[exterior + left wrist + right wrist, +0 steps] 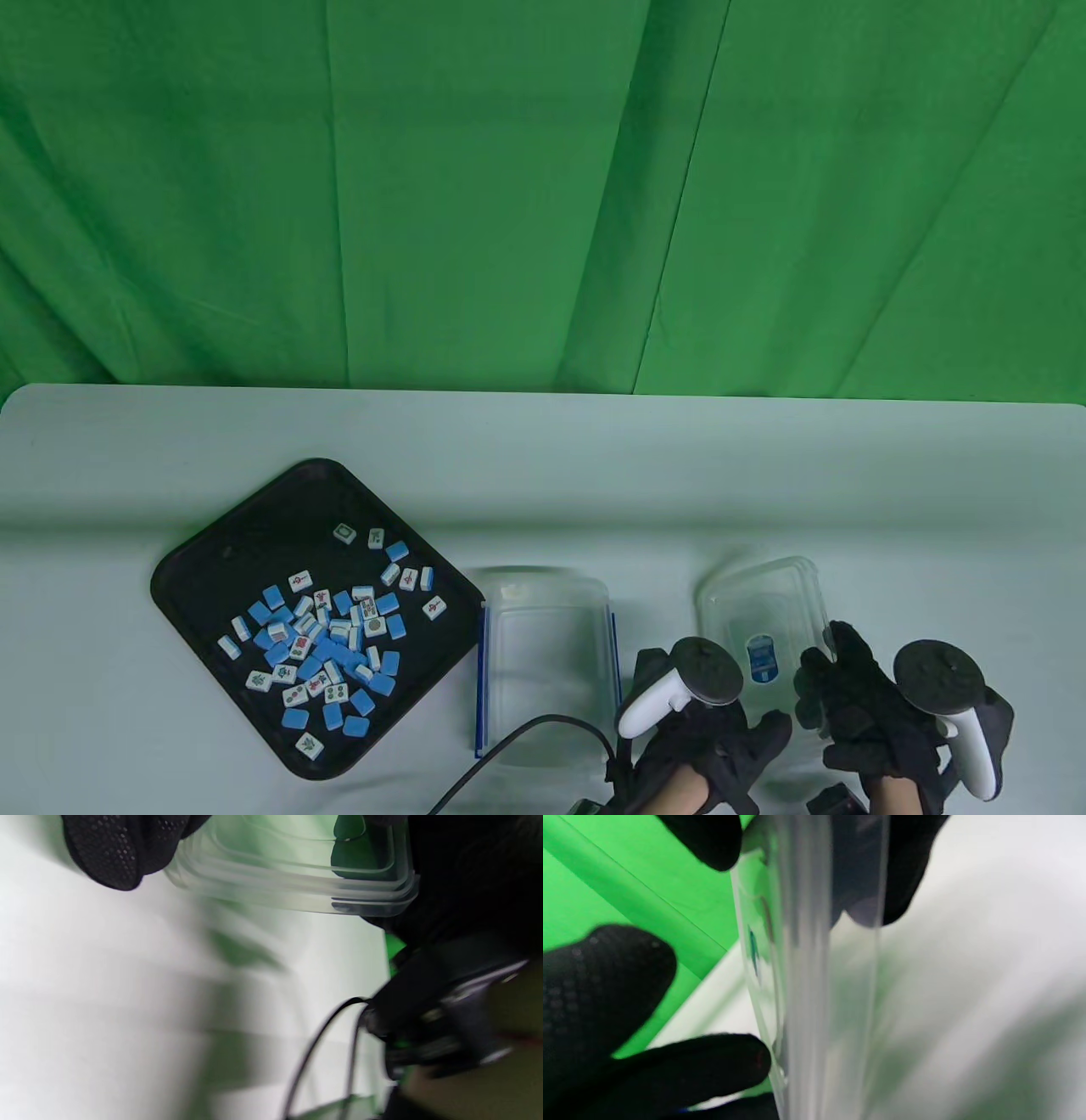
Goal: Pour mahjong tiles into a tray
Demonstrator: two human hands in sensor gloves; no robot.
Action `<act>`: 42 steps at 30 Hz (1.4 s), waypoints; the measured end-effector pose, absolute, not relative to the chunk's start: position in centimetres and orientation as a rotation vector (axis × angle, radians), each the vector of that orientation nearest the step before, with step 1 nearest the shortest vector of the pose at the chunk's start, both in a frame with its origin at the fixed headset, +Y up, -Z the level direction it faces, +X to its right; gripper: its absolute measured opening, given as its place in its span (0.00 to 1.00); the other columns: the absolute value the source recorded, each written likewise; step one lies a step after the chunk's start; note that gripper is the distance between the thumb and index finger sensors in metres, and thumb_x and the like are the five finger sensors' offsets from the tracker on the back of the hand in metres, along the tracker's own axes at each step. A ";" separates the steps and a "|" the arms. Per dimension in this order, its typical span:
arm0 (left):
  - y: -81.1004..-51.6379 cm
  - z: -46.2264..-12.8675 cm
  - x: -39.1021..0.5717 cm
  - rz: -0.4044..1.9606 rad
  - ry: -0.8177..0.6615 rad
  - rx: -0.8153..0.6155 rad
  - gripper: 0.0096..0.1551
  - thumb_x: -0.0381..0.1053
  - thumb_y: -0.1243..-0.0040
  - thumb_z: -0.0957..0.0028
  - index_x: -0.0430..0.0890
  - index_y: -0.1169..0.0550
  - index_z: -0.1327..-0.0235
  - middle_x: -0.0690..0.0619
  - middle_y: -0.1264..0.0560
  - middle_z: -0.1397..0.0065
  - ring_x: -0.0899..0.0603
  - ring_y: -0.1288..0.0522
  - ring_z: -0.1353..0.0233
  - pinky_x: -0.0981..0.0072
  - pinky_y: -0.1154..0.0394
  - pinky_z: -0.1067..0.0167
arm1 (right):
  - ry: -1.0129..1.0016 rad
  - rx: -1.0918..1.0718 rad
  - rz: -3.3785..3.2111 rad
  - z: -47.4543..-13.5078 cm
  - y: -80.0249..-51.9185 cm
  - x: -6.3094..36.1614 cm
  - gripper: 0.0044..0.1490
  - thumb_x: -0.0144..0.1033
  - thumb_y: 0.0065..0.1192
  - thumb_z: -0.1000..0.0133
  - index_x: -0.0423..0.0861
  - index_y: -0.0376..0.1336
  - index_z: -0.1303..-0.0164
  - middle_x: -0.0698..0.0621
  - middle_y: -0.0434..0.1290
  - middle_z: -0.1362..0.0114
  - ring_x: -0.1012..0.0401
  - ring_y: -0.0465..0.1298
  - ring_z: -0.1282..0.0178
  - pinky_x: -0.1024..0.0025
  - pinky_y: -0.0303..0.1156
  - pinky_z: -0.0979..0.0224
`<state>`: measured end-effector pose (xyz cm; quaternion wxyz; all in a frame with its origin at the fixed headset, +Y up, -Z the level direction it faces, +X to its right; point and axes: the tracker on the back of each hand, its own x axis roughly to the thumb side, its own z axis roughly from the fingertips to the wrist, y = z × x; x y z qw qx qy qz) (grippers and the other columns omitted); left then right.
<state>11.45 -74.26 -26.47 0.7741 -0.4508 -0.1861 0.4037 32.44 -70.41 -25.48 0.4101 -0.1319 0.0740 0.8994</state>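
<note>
A black square tray (254, 501) lies at the left of the table with many blue-backed mahjong tiles (327, 632) scattered in it. An empty clear plastic container (764, 607) with a blue label is at the right front. My right hand (848, 696) grips its right wall; in the right wrist view gloved fingers (598, 984) lie on both sides of the clear wall (806, 984). My left hand (721, 751) is by the container's near left side, thumb spread. In the left wrist view one fingertip (114, 853) is beside the container rim (288, 878); I cannot tell if it touches.
A clear lid with blue side clips (547, 654) lies flat between tray and container. A black cable (501, 747) runs along the front edge under the lid's near end. A green backdrop hangs behind the table.
</note>
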 end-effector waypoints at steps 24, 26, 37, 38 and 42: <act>-66.7 -26.9 -14.4 0.974 -0.284 -0.010 0.40 0.58 0.50 0.30 0.25 0.32 0.24 0.41 0.16 0.47 0.46 0.14 0.58 0.58 0.18 0.62 | -0.013 0.226 2.199 -25.5 -63.4 13.8 0.50 0.52 0.51 0.26 0.33 0.39 0.09 0.46 0.74 0.30 0.59 0.80 0.45 0.58 0.78 0.35; -68.6 -27.0 -15.1 0.949 -0.255 -0.005 0.40 0.58 0.51 0.30 0.25 0.30 0.26 0.42 0.15 0.49 0.47 0.14 0.60 0.59 0.18 0.64 | -0.016 0.208 2.313 -25.8 -64.7 12.6 0.50 0.54 0.52 0.27 0.33 0.40 0.09 0.47 0.74 0.32 0.61 0.80 0.47 0.59 0.78 0.36; -72.0 -27.0 -14.6 0.803 -0.221 -0.093 0.40 0.60 0.51 0.31 0.24 0.26 0.30 0.43 0.13 0.56 0.47 0.13 0.65 0.59 0.18 0.67 | 0.128 0.129 2.439 -27.2 -68.8 13.6 0.47 0.58 0.51 0.28 0.34 0.51 0.13 0.51 0.78 0.41 0.64 0.80 0.55 0.61 0.79 0.41; -72.0 -27.0 -14.4 0.784 -0.222 -0.088 0.40 0.60 0.51 0.31 0.25 0.26 0.31 0.43 0.13 0.57 0.47 0.13 0.66 0.59 0.18 0.69 | 0.131 0.126 2.446 -27.1 -69.0 13.7 0.47 0.58 0.51 0.28 0.34 0.51 0.13 0.51 0.78 0.41 0.64 0.80 0.55 0.61 0.80 0.41; -71.8 -26.5 -13.9 0.647 -0.222 -0.052 0.40 0.61 0.53 0.31 0.26 0.23 0.32 0.45 0.12 0.60 0.48 0.13 0.68 0.60 0.18 0.70 | 0.146 0.126 2.495 -26.7 -69.4 13.9 0.47 0.59 0.51 0.28 0.34 0.52 0.13 0.51 0.78 0.42 0.64 0.81 0.56 0.62 0.80 0.42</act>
